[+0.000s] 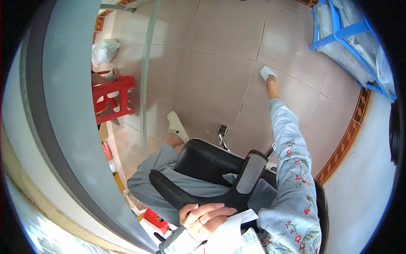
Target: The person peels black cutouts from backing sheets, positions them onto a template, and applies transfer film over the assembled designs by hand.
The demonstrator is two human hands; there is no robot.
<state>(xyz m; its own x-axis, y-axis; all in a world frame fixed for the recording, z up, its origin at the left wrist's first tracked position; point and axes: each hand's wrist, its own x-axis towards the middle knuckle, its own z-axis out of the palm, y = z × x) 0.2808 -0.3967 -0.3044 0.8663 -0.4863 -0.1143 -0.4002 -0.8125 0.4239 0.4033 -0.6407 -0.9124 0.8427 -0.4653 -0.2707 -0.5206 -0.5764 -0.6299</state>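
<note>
Down at the end of an outstretched arm, the right hand point(272, 87) pinches the near edge of a small white paper point(266, 72) over the tiled floor point(220, 80); whether paper and tiles touch is unclear. The left hand point(204, 220), fingers bent, is by the black armrest point(179, 190), with a larger white sheet point(226, 238) against it; I cannot tell if it grips that sheet. Beyond are the black chair seat point(207, 160) and a pale shoe point(176, 126). Farther out, a red stool point(116, 98) stands left, a blue rack point(337, 34) at upper right.
</note>
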